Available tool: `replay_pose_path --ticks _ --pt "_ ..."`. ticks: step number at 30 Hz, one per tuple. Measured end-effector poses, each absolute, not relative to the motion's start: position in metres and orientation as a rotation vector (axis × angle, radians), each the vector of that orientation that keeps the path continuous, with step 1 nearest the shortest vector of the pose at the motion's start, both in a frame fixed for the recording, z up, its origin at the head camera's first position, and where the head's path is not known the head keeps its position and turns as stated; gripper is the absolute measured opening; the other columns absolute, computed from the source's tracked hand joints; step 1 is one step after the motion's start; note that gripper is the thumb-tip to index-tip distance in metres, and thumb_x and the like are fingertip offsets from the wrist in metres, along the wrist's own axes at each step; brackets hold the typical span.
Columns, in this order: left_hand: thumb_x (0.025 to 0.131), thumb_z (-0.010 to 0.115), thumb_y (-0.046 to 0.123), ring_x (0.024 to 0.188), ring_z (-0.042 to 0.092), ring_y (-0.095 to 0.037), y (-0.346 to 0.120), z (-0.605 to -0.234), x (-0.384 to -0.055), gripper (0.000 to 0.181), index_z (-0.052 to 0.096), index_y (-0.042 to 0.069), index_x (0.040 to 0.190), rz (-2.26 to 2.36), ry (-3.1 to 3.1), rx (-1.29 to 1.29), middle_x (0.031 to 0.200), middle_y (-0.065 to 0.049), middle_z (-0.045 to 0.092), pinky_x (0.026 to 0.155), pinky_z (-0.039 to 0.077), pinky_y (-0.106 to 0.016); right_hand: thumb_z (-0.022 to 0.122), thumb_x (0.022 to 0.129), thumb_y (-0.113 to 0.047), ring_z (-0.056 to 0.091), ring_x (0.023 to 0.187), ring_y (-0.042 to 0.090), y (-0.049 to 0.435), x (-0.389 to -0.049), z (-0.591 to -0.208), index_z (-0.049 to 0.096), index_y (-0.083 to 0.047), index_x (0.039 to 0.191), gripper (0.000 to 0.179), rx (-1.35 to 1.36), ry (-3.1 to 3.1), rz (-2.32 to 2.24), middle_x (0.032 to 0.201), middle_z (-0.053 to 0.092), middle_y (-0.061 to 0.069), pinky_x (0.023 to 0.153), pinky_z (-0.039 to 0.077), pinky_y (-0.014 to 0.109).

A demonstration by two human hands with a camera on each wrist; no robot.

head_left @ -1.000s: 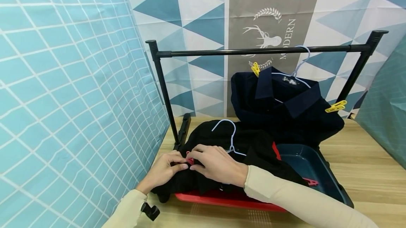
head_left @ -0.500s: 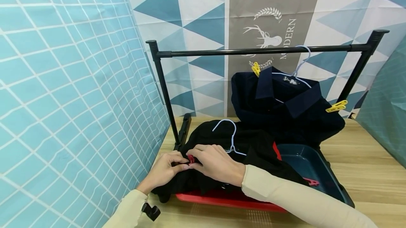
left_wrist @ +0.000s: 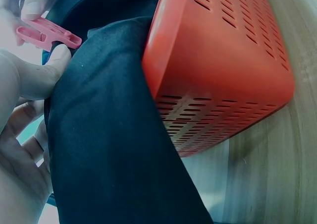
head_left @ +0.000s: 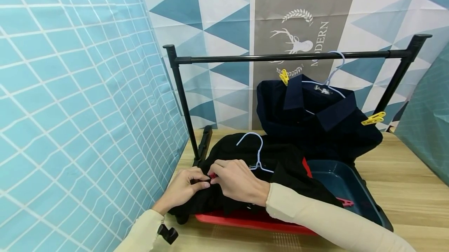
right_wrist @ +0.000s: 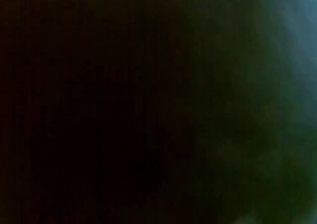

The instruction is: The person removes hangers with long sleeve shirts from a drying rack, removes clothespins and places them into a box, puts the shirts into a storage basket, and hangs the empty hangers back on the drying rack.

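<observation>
The right hand's grip is nearly closed, thumb and fingers pinching a pink clip, whose nose meets the edge of a black garment (whether it bites the cloth I cannot tell). The left hand's grip pinches that edge between thumb and fingers, just beside the clip. The garment drapes, soft and matte, over a red basket of smooth plastic pierced with narrow slots, on the wood-grained bench. A thin, pale-blue hanger rises at its neckline.
</observation>
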State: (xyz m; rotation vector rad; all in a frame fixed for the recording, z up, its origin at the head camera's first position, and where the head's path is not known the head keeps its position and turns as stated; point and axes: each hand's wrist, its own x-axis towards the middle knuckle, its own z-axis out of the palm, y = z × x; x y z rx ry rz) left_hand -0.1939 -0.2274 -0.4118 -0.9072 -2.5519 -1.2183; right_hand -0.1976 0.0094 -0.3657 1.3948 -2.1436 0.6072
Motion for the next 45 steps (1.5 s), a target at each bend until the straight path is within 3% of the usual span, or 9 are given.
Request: replay_pose_path --ticks 10,16,20,26,35,45 --pt "0.091 0.078 0.007 0.083 0.061 -0.011 -0.227 -0.412 -0.195 0.009 0.083 0.012 0.096 -1.206 -2.521 -0.932 0.091 0.0 0.074 0.07 0.05 -0.026 0.075 0.092 -0.003 0.066 0.076 0.004 0.011 -0.2 -0.364 0.073 -0.011 0.094 0.009 1.412 -2.108 0.773 0.094 0.071 -0.003 0.068 0.049 0.012" --pt "0.092 0.078 0.012 0.082 0.061 -0.009 -0.228 -0.412 -0.195 0.009 0.083 0.018 0.096 -1.201 -2.519 -0.943 0.092 0.006 0.074 0.069 0.05 -0.026 0.076 0.092 -0.004 0.066 0.077 0.003 0.011 -0.198 -0.361 0.072 -0.012 0.094 0.009 1.401 -2.092 0.814 0.094 0.071 -0.003 0.068 0.049 0.012" --pt "0.093 0.077 0.014 0.08 0.06 -0.007 -0.229 -0.414 -0.197 0.009 0.083 0.02 0.096 -1.184 -2.518 -0.953 0.092 0.01 0.073 0.068 0.05 -0.026 0.076 0.094 -0.009 0.063 0.078 0.003 0.012 -0.195 -0.357 0.072 -0.011 0.101 0.008 1.401 -2.153 0.82 0.097 0.07 -0.003 0.069 0.049 0.013" --pt "0.093 0.078 0.015 0.077 0.059 -0.006 -0.229 -0.414 -0.196 0.011 0.083 0.023 0.098 -1.166 -2.522 -0.953 0.088 0.016 0.07 0.066 0.049 -0.026 0.073 0.098 -0.023 0.061 0.085 0.006 0.017 -0.193 -0.35 0.071 -0.012 0.116 0.021 1.391 -2.338 0.789 0.104 0.068 -0.005 0.075 0.048 0.016" --pt "0.092 0.078 0.014 0.078 0.059 -0.007 -0.23 -0.413 -0.194 0.01 0.083 0.021 0.098 -1.164 -2.545 -0.911 0.088 0.017 0.07 0.067 0.05 -0.027 0.076 0.096 -0.027 0.047 0.061 0.001 0.024 -0.191 -0.341 0.072 -0.01 0.119 0.029 1.348 -2.414 0.905 0.104 0.069 -0.005 0.055 0.041 0.017" --pt "0.092 0.079 0.018 0.082 0.061 -0.006 -0.231 -0.415 -0.191 0.009 0.083 0.019 0.1 -1.167 -2.578 -0.865 0.088 0.018 0.069 0.072 0.052 -0.028 0.075 0.097 -0.03 0.048 0.059 -0.001 0.035 -0.189 -0.343 0.072 -0.015 0.116 0.025 1.331 -2.454 0.891 0.102 0.07 -0.008 0.054 0.043 0.017"
